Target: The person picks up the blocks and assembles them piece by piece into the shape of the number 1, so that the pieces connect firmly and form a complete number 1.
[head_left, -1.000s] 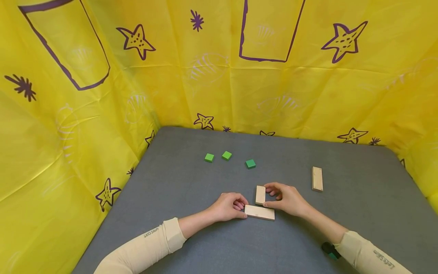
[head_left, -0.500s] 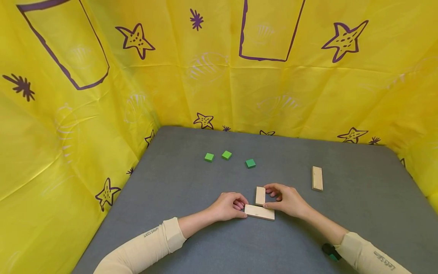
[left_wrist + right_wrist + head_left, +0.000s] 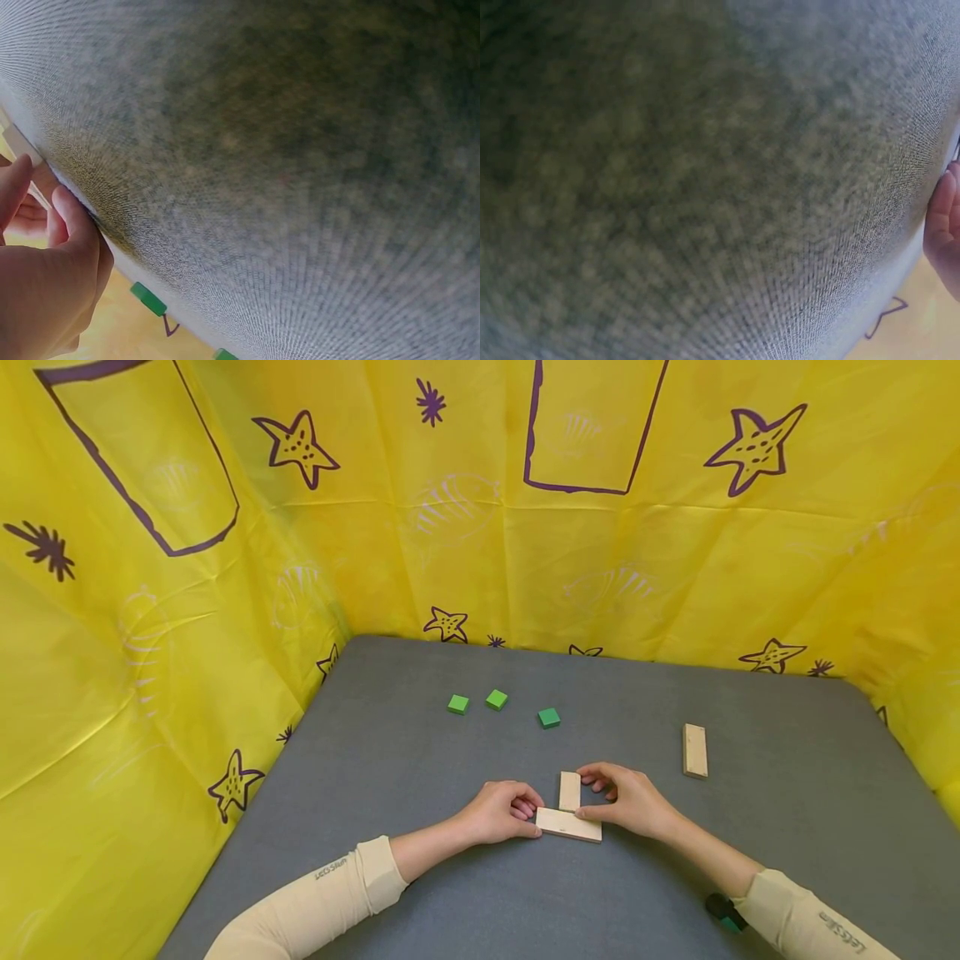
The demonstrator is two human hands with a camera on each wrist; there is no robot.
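Two plain wooden blocks meet in a T shape between the hands in the head view. The nearer block (image 3: pixel 568 826) lies crosswise, and the left hand (image 3: pixel 495 812) pinches its left end between thumb and index finger. Standing lengthwise against its far long side is a second wooden block (image 3: pixel 569 792). The right hand (image 3: pixel 630 797) holds this one from the right, thumb at its near corner and fingertips at its far end. In the left wrist view, the left hand (image 3: pixel 56 277) appears at the left edge. Only part of the right hand (image 3: pixel 945 232) shows in the right wrist view.
Another wooden block (image 3: pixel 694 751) lies to the right on the grey table (image 3: pixel 390 743). Further back sit two light green square blocks, one (image 3: pixel 458 704) left of the other (image 3: pixel 496 699), and a darker green block (image 3: pixel 549 718). Yellow printed cloth (image 3: pixel 465 552) walls the table.
The right hand's block has slid slightly toward the person and a touch left, closing up to the crosswise block. The left hand and its block have stayed in place.
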